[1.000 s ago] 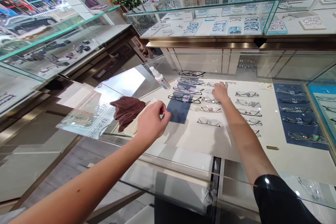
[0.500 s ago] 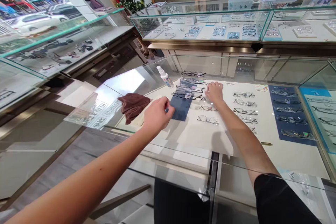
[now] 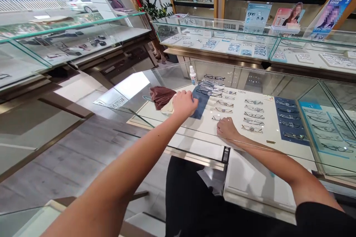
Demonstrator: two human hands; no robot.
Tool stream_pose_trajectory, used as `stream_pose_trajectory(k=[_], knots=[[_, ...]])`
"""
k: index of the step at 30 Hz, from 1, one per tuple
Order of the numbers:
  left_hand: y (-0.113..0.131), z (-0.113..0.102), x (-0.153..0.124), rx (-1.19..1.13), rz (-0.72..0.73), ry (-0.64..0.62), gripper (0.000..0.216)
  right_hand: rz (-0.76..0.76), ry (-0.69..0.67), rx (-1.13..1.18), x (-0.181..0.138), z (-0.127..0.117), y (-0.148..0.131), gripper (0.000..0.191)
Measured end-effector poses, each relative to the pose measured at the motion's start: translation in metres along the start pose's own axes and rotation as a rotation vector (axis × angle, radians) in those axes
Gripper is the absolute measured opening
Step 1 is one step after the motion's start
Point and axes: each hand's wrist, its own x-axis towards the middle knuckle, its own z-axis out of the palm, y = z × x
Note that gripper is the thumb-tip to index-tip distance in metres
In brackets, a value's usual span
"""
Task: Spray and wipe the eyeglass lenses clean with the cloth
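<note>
My left hand (image 3: 185, 103) rests on the glass top of the display case (image 3: 155, 118). Its fingers are closed in a loose fist, and what they hold is hidden. Just left of it lie a brown cloth (image 3: 160, 95) and a pale cloth (image 3: 168, 108); a dark blue mat (image 3: 201, 104) lies to its right. My right hand (image 3: 226, 127) reaches inside the case onto the white display board (image 3: 258, 139). Its fingers curl onto the front pair of glasses (image 3: 215, 117) in the left column. Rows of glasses (image 3: 251, 115) lie beyond it.
A small white spray bottle (image 3: 192, 75) stands on the case top at the back, beside several dark-framed glasses (image 3: 213, 77). More glass cases of eyewear stand to the left (image 3: 69, 42) and behind (image 3: 233, 44). A blue panel with glasses (image 3: 289, 120) lies to the right.
My right hand has drawn back from the far rows to the front pair of glasses. My left hand stayed by the cloths. The view has pulled back and risen.
</note>
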Motion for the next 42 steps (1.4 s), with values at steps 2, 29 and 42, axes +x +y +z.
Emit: stream_pose_trajectory(k=[2, 29, 42], knots=[[0.003, 0.003, 0.001, -0.009, -0.088, 0.046, 0.028, -0.009, -0.051, 0.026, -0.025, -0.008, -0.006, 0.018], [-0.029, -0.033, 0.033, -0.023, 0.429, -0.038, 0.026, 0.630, 0.507, 0.196, -0.164, -0.154, 0.111, 0.010], [0.037, -0.013, 0.095, 0.105, 0.613, -0.182, 0.030, 0.703, 0.518, 0.176, -0.161, -0.149, 0.105, 0.020]])
